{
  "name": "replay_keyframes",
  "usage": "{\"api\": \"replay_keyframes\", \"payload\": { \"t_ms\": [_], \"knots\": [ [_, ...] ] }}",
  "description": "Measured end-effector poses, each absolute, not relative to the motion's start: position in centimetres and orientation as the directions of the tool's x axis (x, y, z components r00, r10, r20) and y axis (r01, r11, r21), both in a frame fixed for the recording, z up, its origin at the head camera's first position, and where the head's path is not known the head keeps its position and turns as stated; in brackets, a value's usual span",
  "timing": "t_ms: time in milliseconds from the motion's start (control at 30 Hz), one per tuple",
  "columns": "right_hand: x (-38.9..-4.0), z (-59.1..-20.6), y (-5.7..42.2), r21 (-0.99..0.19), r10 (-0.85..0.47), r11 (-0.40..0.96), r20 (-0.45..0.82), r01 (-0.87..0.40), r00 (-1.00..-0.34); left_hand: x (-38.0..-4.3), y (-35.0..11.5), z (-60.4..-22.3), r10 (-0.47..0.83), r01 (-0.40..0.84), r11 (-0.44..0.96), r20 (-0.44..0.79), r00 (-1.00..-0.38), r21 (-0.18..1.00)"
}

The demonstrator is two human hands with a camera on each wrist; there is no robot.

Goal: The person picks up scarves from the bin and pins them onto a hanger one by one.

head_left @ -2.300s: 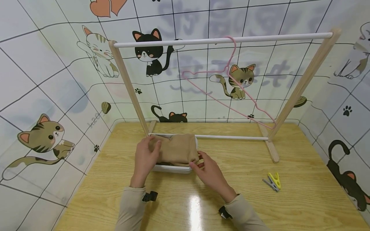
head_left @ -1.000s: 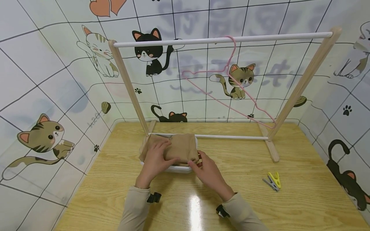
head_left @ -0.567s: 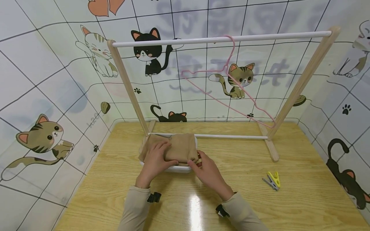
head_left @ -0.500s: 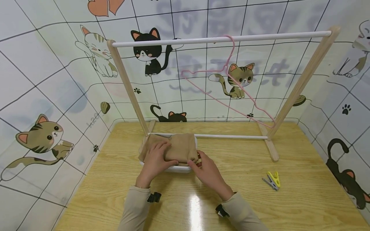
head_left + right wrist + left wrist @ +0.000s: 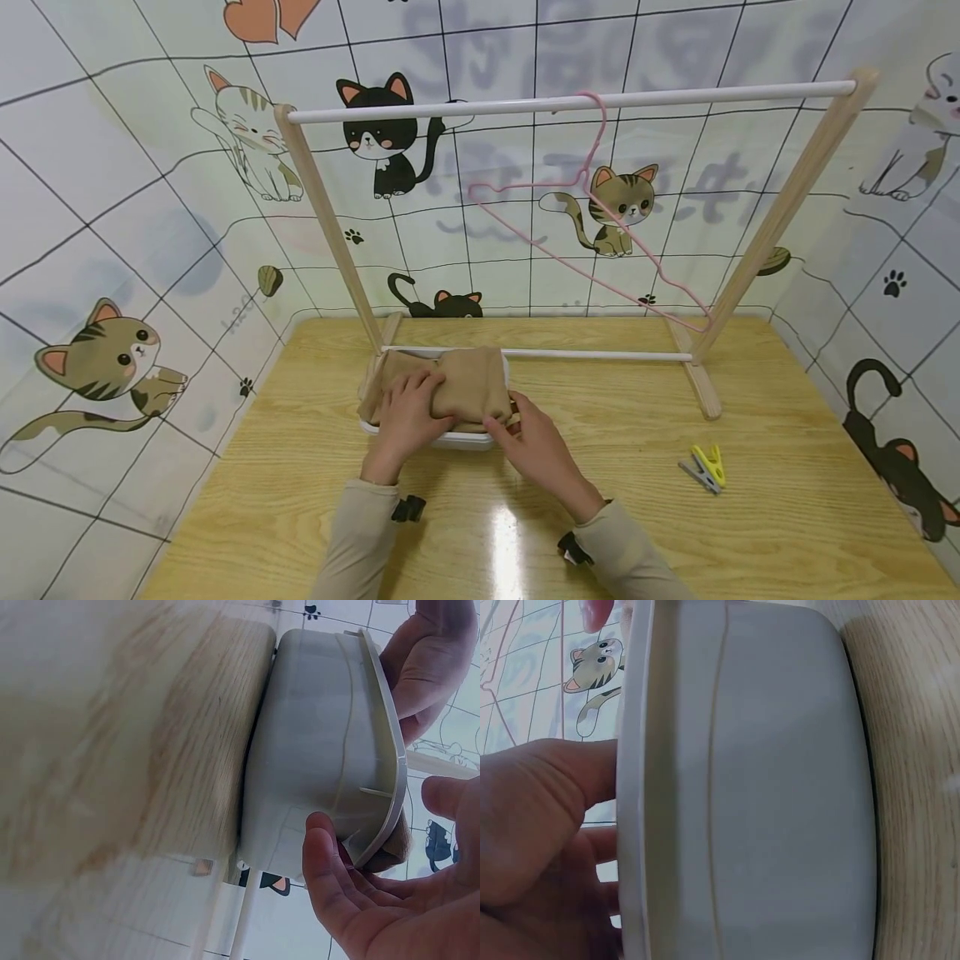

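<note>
Folded tan cloth [image 5: 468,383] fills a white plastic box [image 5: 461,442] on the table, and part of it hangs over the left rim. My left hand [image 5: 407,417] rests on the cloth with loosely bent fingers, its thumb near the front rim. In the left wrist view the box's front wall [image 5: 787,780] covers much of the picture, and the cloth is hidden. My right hand [image 5: 536,442] is at the box's right front corner, thumb by the cloth's edge. From the right wrist view, its fingers [image 5: 322,844] touch the outer wall below the rim, and the thumb stands apart.
Behind the box stands a wooden rack with a white top bar [image 5: 450,109], from which a pink hanger [image 5: 592,179] hangs. A grey clothespin [image 5: 701,477] and a yellow clothespin [image 5: 711,465] lie to the right on the wooden table [image 5: 600,442].
My left hand has moved right from the box's left end onto the cloth, whose left part came to lie over the rim. My right hand has stayed at the right corner.
</note>
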State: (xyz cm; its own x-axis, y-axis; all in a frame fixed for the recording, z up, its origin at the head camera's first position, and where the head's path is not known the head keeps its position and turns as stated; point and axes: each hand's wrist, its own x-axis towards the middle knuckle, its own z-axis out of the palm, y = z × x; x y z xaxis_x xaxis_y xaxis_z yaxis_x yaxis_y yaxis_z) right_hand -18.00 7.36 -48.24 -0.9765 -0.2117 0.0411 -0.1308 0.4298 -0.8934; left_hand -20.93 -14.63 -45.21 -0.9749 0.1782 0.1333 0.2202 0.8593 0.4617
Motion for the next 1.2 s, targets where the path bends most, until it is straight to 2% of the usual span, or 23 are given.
{"api": "replay_keyframes", "payload": {
  "t_ms": [233, 367, 567, 833, 1067, 1200],
  "knots": [
    [-18.1, -48.4, 7.5, -0.888, -0.222, 0.433, 0.064, -0.157, -0.973, -21.0, -14.4, -45.6, 0.204, 0.246, 0.893, 0.148, -0.968, 0.378],
    [-18.1, -48.5, 7.4, -0.890, -0.225, 0.428, 0.063, -0.157, -0.972, -21.2, -14.3, -46.0, 0.180, 0.227, 0.902, 0.157, -0.971, 0.369],
    [-18.1, -48.5, 7.4, -0.888, -0.222, 0.434, 0.059, -0.153, -0.973, -21.5, -14.4, -46.3, 0.144, 0.217, 0.895, 0.207, -0.968, 0.390],
    [-18.2, -48.3, 7.5, -0.874, -0.215, 0.463, 0.049, -0.146, -0.975, -22.0, -14.7, -46.4, 0.119, 0.273, 0.861, 0.352, -0.928, 0.429],
    [-18.1, -48.0, 7.8, -0.883, -0.223, 0.451, 0.026, -0.127, -0.974, -21.9, -15.2, -46.0, 0.080, 0.287, 0.791, 0.373, -0.924, 0.540],
    [-18.1, -47.8, 8.0, -0.886, -0.221, 0.447, 0.021, -0.120, -0.975, -21.9, -15.6, -45.7, 0.065, 0.287, 0.776, 0.381, -0.922, 0.562]
  ]
}}
